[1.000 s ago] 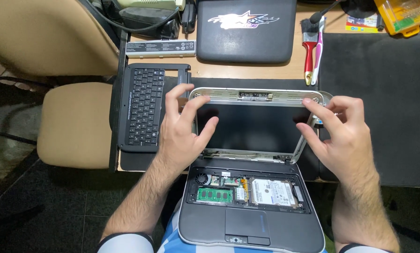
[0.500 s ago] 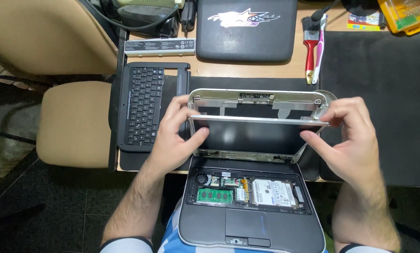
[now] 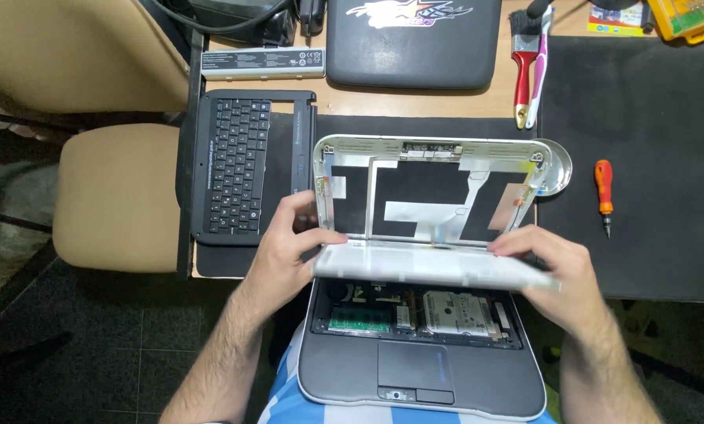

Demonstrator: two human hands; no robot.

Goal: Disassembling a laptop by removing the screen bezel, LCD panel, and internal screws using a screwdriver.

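Gripping the screen panel [image 3: 434, 267] between left hand [image 3: 293, 247] and right hand [image 3: 560, 271], above the laptop base [image 3: 422, 353].

A flat screen panel [image 3: 434, 267], pale grey on its back, lies tipped forward between both hands above the opened laptop base. At the table's far edge, a long grey battery [image 3: 263, 63] carries a white rectangular label [image 3: 277, 58]; a small colourful printed card [image 3: 615, 17] sits top right.
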